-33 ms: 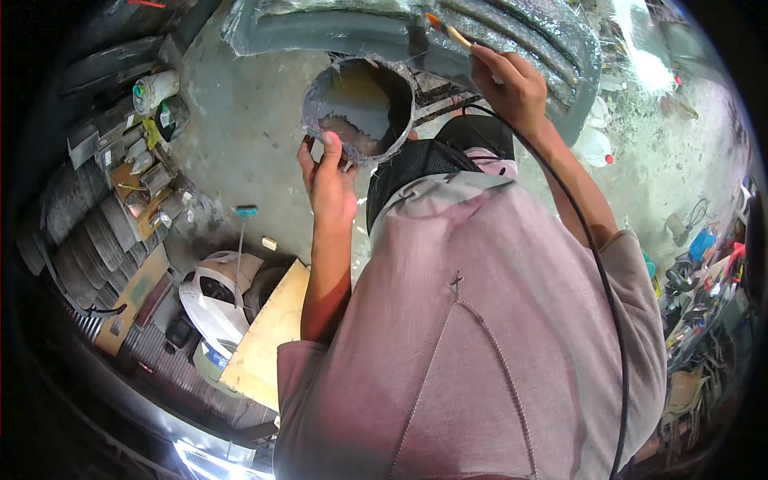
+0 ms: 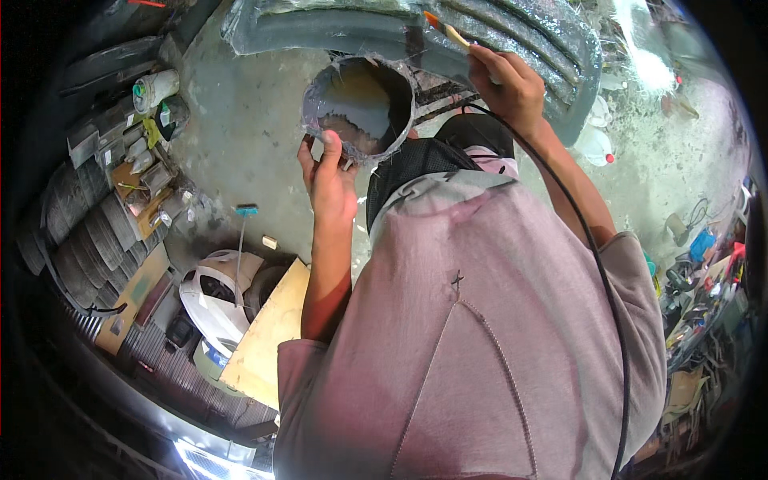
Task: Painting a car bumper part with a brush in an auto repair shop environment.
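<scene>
My left hand [image 2: 330,180] grips a round bucket [image 2: 310,100] by its near left side, thumb up along the rim and fingers around the outside. The bucket is tilted so its inside shows, with dark, shiny liquid and a crusted, messy rim. In my right hand [image 2: 512,86] is a brush [image 2: 456,35] with a pale wooden handle and an orange part toward its far end. The brush reaches over a large grey moulded panel [image 2: 336,32] with raised ribs and a wet, glossy surface on its right part. Whether the bristles touch the panel I cannot tell.
A black cable [image 2: 596,256] runs over my right arm. Stacked dark curved pieces [image 2: 104,228] and containers [image 2: 156,90] line the left. A broom [image 2: 242,232] stands near a pale board [image 2: 268,340]. Clear plastic bottles [image 2: 594,146] and heaped clutter [image 2: 704,280] lie right.
My right hand and the brush have shifted very slightly left and up. My left hand and the bucket look the same.
</scene>
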### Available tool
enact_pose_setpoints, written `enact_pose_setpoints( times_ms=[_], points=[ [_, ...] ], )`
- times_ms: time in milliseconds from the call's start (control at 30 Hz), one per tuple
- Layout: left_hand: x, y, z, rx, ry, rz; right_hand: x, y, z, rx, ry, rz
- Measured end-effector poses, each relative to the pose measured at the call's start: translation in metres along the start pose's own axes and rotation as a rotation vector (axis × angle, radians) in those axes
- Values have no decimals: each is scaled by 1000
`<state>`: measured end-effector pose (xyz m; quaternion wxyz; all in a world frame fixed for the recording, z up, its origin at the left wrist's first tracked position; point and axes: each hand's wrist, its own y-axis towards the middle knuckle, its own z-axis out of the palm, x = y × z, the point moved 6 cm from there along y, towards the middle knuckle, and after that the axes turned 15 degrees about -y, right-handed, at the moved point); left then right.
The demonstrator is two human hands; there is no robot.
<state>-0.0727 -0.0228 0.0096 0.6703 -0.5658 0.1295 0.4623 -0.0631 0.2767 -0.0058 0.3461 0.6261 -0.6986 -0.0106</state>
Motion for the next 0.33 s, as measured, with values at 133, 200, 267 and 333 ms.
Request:
enact_pose_setpoints(
  times_ms=[133,200,267,333],
  points=[
    [0,-2,-1,-2,23,-5,4,3,4,25,-23,102],
    [0,-1,-2,-10,39,-6,6,13,-12,-85,45,78],
    [1,-1,0,10,21,2,3,28,-27,-73,101,160],
    [1,-1,-3,-14,24,-1,3,47,-26,151,7,181]
  ],
)
